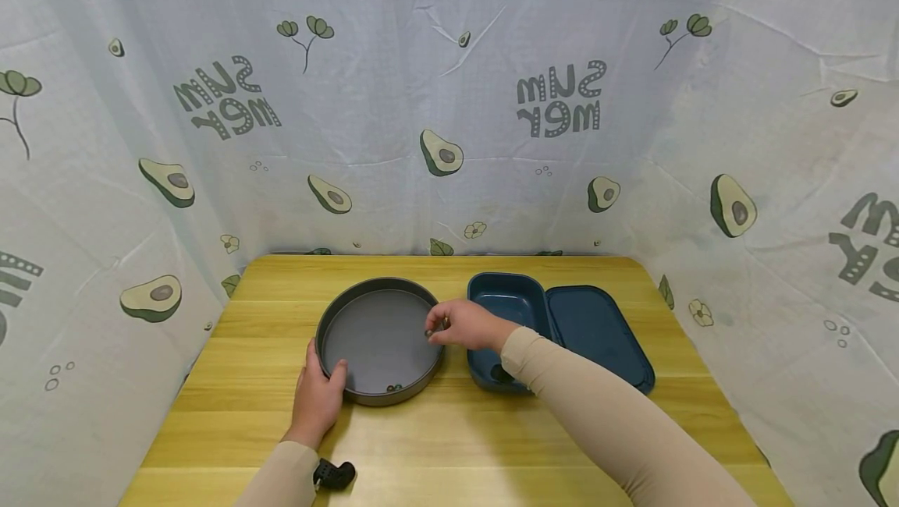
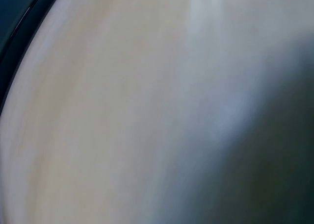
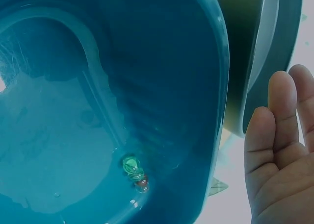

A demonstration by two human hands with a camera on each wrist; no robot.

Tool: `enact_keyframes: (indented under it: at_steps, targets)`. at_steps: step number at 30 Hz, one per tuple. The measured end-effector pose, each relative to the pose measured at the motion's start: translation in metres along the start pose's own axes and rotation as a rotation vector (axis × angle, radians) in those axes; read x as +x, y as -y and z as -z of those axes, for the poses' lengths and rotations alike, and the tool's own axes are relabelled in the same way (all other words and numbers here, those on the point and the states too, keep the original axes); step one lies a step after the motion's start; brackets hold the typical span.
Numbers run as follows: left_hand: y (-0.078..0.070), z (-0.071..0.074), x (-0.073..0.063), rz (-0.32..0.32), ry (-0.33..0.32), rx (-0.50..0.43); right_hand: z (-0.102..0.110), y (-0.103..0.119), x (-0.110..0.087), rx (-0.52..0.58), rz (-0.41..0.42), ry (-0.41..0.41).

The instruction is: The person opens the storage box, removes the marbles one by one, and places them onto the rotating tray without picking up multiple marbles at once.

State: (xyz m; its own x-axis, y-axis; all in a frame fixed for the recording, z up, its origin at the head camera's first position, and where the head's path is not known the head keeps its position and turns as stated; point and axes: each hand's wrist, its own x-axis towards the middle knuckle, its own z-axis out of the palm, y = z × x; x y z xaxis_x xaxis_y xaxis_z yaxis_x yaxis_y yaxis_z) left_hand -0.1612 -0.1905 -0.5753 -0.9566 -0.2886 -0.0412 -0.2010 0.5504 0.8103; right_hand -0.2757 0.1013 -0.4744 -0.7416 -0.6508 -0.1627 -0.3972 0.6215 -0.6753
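Note:
My left hand (image 1: 318,398) holds the left side of a round grey cake pan (image 1: 375,335), its thumb over the rim and its fingers outside. A few small glass marbles (image 1: 395,388) lie inside, near the pan's front wall. Over the pan's right rim, my right hand (image 1: 467,324) pinches a tiny dark marble (image 1: 428,333) between thumb and forefinger. To the right stands a blue rectangular box (image 1: 509,304). The right wrist view shows what looks like clear water in it, with green and reddish marbles (image 3: 132,167) in a corner; the pinching fingertips are out of that view.
A flat dark-blue lid (image 1: 600,335) lies against the box's right side. Everything stands on a yellow wood-grain table (image 1: 393,460), with a printed curtain (image 1: 386,101) behind. A black strap device (image 1: 335,476) sits at my left wrist. The left wrist view is mostly blurred.

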Motion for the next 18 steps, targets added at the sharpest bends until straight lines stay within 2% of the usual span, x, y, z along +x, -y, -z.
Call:
enact_keyframes:
  at_steps: [10, 18]
  targets:
    - [-0.0003, 0.0007, -0.0005, 0.004, 0.011, -0.007, 0.0004, 0.0004, -0.002, 0.011, -0.009, 0.003]
    - [0.0007, 0.0, -0.0002, -0.001, 0.009, 0.0, 0.0075, -0.005, -0.0069, 0.016, -0.024, -0.039]
